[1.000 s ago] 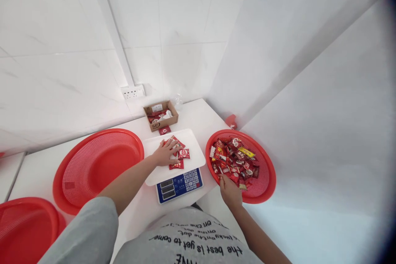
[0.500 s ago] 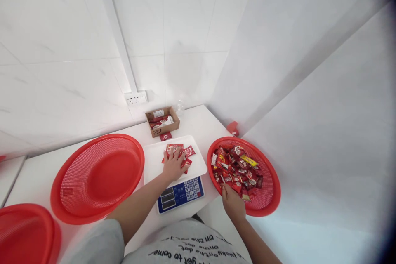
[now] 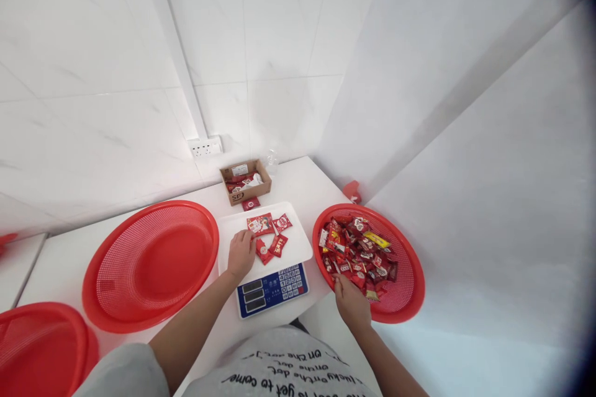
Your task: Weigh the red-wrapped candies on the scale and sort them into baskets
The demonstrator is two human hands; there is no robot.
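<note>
My left hand (image 3: 241,254) is at the left side of the white scale tray (image 3: 298,254), fingers bent and drawn together by the red snack packets. What its fingertips hold, if anything, is hidden. Several packets lie loosely on the tray, among them a larger printed one (image 3: 261,224) and a small red one (image 3: 278,245). Below the tray shows the scale's blue panel (image 3: 272,290) with its keys and dark displays. My right hand (image 3: 352,305) is closed on the near left rim of a red mesh basket (image 3: 412,267), which holds many mixed packets (image 3: 356,254).
A large red basket (image 3: 149,267) stands left of the scale, and another red basket (image 3: 41,347) is at the lower left. Behind the tray are an open cardboard box (image 3: 246,182) with packets and a single packet (image 3: 250,203). A wall socket (image 3: 205,146) is above the table.
My left hand has slid left and toward me from on top of the packets, its spread fingers now drawn in. The packets on the tray are more exposed. My right hand keeps its place.
</note>
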